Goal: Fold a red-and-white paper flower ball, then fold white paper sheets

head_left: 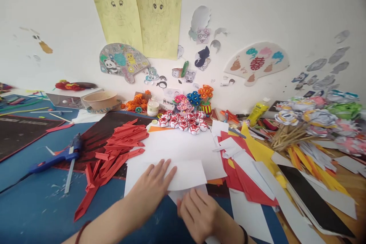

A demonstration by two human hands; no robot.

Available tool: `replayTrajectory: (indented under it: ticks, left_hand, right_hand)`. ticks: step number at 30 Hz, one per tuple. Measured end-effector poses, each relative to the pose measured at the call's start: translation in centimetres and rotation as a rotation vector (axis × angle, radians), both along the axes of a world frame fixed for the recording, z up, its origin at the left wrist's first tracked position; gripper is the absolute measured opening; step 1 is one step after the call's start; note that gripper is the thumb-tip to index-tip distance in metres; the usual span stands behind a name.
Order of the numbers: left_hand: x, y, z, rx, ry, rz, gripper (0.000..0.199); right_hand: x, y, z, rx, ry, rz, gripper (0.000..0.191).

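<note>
A folded sheet of white paper (pixel 187 175) lies in front of me on larger white sheets (pixel 171 145). My left hand (pixel 156 181) presses down on its left part, fingers stretched out and flat. At the lower edge, my right hand (pixel 198 209) is curled and pinches the paper, with the thumb to the left; the fingertips are partly hidden. Just beyond the sheets stands a cluster of red-and-white paper flowers (pixel 184 122). Left of the paper is a pile of folded red paper strips (pixel 120 148).
A blue glue gun (pixel 61 156) lies at left. On the right are red paper sheets (pixel 243 175), white paper strips (pixel 264 179), a black-screened phone (pixel 311 198) and a bunch of paper flowers on sticks (pixel 314 118). A yellow bottle (pixel 259 110) stands near the wall.
</note>
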State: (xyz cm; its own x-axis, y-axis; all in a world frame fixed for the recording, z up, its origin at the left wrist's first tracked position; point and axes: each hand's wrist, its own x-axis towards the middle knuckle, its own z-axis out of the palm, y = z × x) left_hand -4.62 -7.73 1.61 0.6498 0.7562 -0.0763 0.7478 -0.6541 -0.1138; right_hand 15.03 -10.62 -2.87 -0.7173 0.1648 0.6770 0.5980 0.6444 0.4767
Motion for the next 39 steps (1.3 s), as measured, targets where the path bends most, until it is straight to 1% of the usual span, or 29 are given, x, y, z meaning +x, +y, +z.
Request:
replayTrajectory:
  ticks: [1, 2, 3, 4, 6, 8, 11, 13, 15, 19, 21, 23, 25, 27, 29, 30, 31, 33, 35, 37, 39]
  left_hand:
    - [0.2, -0.5, -1.0, 0.055, -0.015, 0.026, 0.064]
    - [0.4, -0.8, -1.8, 0.089, -0.032, 0.032, 0.061]
    - [0.5, -1.0, -2.4, 0.113, -0.049, 0.035, 0.059]
    - [0.5, -1.2, -2.7, 0.125, -0.068, 0.027, 0.059]
    - [0.5, -1.1, -2.6, 0.125, -0.106, 0.002, 0.061]
    - [0.3, -0.8, -1.9, 0.119, -0.145, -0.012, 0.058]
    - [0.1, -0.2, -1.3, 0.154, -0.180, 0.004, 0.048]
    - [-0.2, 0.0, -1.8, 0.201, -0.179, 0.013, 0.047]
    - [-0.8, 0.1, -2.9, 0.255, -0.168, 0.023, 0.048]
    - [-3.0, -0.1, -5.2, 0.373, -0.162, 0.114, 0.046]
    - [-3.6, -0.2, -5.5, 0.416, -0.169, 0.154, 0.045]
    - [-3.6, -0.1, -5.0, 0.426, -0.159, 0.183, 0.042]
    - [-2.9, 0.2, -3.6, 0.383, -0.127, 0.202, 0.035]
    - [-1.9, 0.8, -2.0, 0.290, -0.098, 0.219, 0.028]
    - [-1.1, 1.7, -0.7, 0.213, -0.101, 0.229, 0.022]
    - [-1.0, 2.2, -0.3, 0.186, -0.125, 0.221, 0.016]
    - [-0.9, 2.8, -0.1, 0.153, -0.161, 0.212, 0.012]
    - [-1.2, 4.1, -0.2, 0.050, -0.276, 0.186, 0.018]
    - [-1.6, 5.2, -0.7, -0.087, -0.407, 0.177, 0.021]
    - [-1.9, 6.0, -1.0, -0.194, -0.491, 0.171, 0.019]
    - [-1.9, 6.5, -1.0, -0.250, -0.522, 0.155, 0.015]
  right_hand:
    - [-0.1, -0.2, 0.2, 0.019, -0.008, 0.044, 0.009]
    - [-0.2, -0.1, 0.4, 0.002, -0.003, 0.057, 0.010]
    - [-0.4, 0.1, 0.7, -0.056, 0.018, 0.038, 0.017]
    - [-0.5, 0.5, 0.9, -0.152, 0.044, -0.010, 0.024]
    - [-0.8, 1.5, 1.1, -0.383, 0.089, -0.132, 0.036]
    - [-0.9, 2.3, 1.1, -0.572, 0.094, -0.204, 0.044]
    - [-0.7, 2.8, 0.7, -0.728, 0.077, -0.231, 0.050]
    - [-0.2, 2.8, 0.4, -0.781, 0.068, -0.243, 0.051]
    - [0.6, 2.7, 0.3, -0.800, 0.063, -0.282, 0.051]
    - [2.7, 2.6, 0.3, -0.792, 0.075, -0.409, 0.048]
    - [3.3, 2.7, 0.2, -0.783, 0.059, -0.440, 0.045]
    - [3.2, 2.9, 0.0, -0.766, 0.035, -0.465, 0.043]
    - [2.6, 3.1, -0.2, -0.740, 0.019, -0.502, 0.040]
    - [1.6, 3.3, 0.0, -0.711, 0.001, -0.541, 0.038]
    - [0.8, 3.5, 0.8, -0.706, -0.006, -0.555, 0.038]
    - [0.4, 3.6, 1.3, -0.722, 0.004, -0.544, 0.037]
    - [0.2, 3.7, 1.9, -0.756, 0.020, -0.514, 0.036]
    - [-0.1, 4.1, 3.0, -0.859, 0.074, -0.415, 0.031]
    - [-0.1, 4.8, 3.8, -0.956, 0.143, -0.331, 0.023]
    - [0.0, 5.7, 4.1, -1.027, 0.207, -0.282, 0.017]
    - [0.2, 6.8, 4.1, -1.076, 0.258, -0.246, 0.014]
